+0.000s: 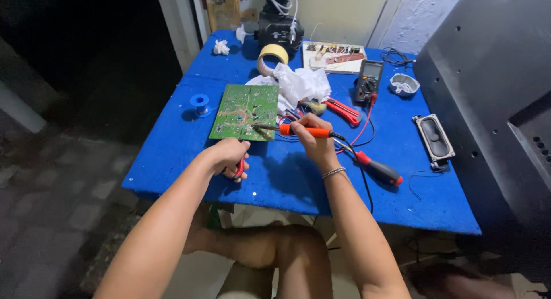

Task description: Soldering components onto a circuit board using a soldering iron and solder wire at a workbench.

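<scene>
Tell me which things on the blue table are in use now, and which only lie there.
In use:
- soldering iron, in the right hand, tip at the board
- green circuit board
- red-handled tool, in the left hand

Lying about:
- screwdriver
- multimeter
- tape roll
- blue solder spool
- small speaker
- crumpled white paper
</scene>
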